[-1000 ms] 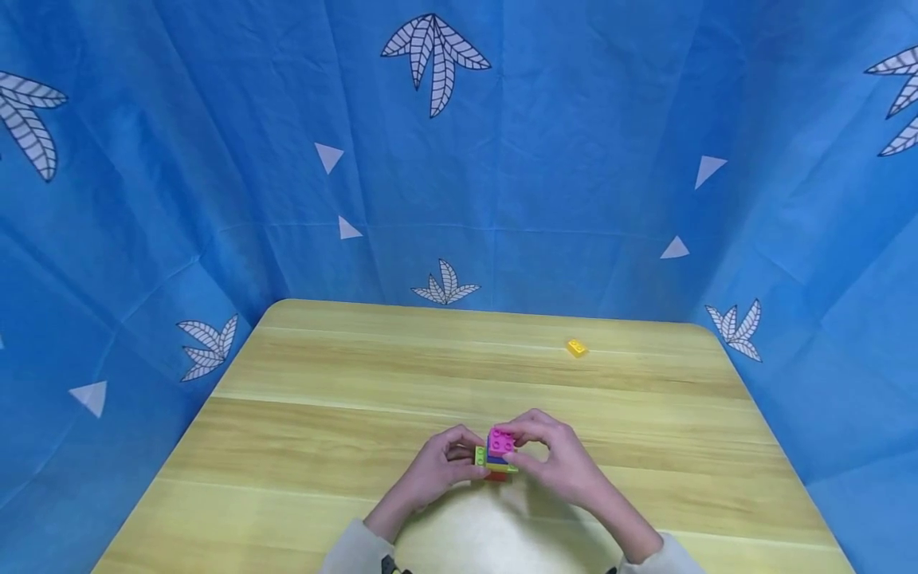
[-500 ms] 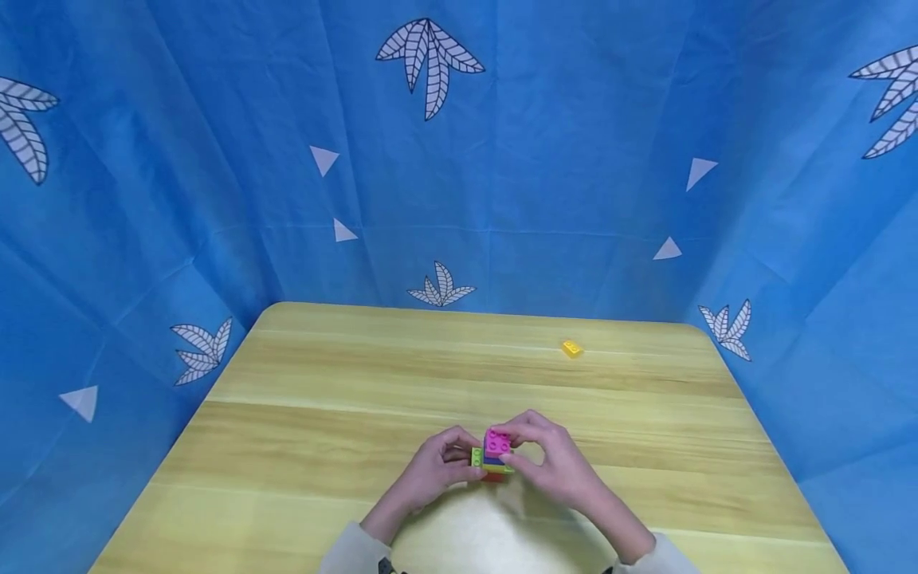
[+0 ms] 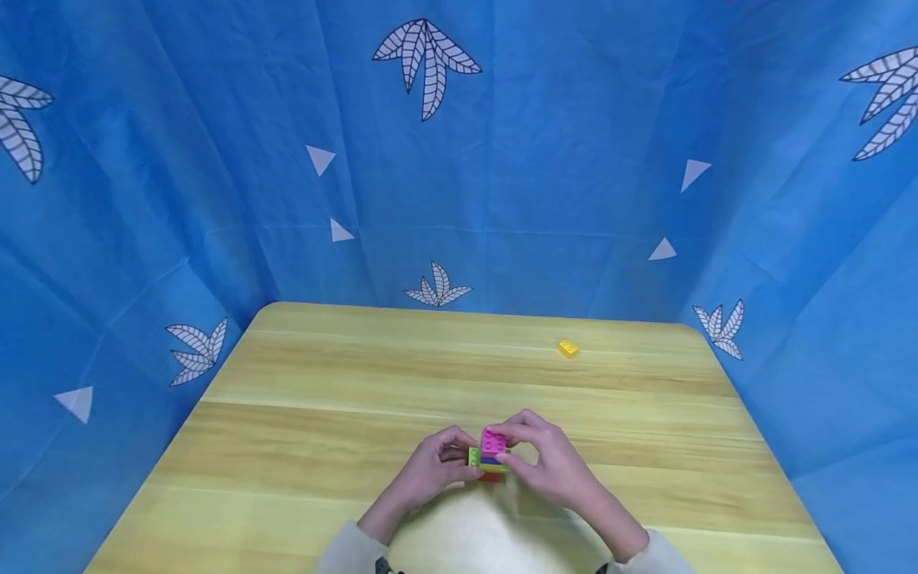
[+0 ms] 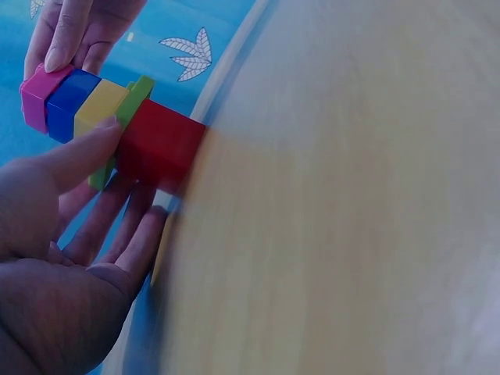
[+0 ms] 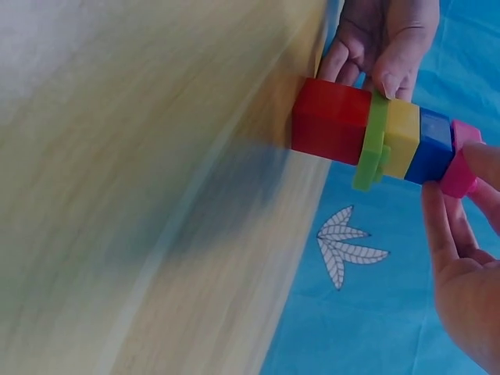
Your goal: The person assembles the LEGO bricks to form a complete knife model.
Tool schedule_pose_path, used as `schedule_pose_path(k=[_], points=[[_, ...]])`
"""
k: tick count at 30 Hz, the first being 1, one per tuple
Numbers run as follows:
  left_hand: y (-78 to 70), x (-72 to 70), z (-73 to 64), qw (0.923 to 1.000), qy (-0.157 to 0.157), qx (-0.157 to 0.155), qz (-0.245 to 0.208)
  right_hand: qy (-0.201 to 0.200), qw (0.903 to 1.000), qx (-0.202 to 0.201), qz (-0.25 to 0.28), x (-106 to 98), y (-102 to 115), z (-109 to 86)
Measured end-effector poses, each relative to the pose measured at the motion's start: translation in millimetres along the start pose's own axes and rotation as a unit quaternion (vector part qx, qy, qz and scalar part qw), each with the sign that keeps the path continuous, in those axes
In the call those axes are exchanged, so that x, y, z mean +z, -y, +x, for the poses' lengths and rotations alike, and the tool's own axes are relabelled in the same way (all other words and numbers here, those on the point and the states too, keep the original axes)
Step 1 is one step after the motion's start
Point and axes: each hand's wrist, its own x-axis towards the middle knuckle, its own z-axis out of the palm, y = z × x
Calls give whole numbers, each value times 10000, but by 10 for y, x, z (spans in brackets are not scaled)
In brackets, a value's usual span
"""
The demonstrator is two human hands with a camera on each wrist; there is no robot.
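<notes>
Lower centre of the head view: brick stack [image 3: 492, 461], seemingly standing on the worktop [image 3: 287, 478]. Held near the green plate [image 5: 373, 144] by the curled fingers of the left hand [image 3: 433, 466]; pinched at the topmost pink brick [image 3: 493, 441] by the fingers of the right hand [image 3: 548, 458]. Could tip if pressed off-centre, or split under the pink brick if tugged upward. Right of centre, well apart: loose yellow brick [image 3: 568, 348].

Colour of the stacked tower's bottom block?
The bottom plastic cuboid block is red; the right wrist view shows it best.
</notes>
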Motion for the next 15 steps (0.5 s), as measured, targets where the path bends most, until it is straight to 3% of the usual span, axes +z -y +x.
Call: schedule_pose_path(k=[15], points=[[-9, -1, -2, 10000, 17, -31, -50, -326, 9988, -215, -294, 80, -11, -38]])
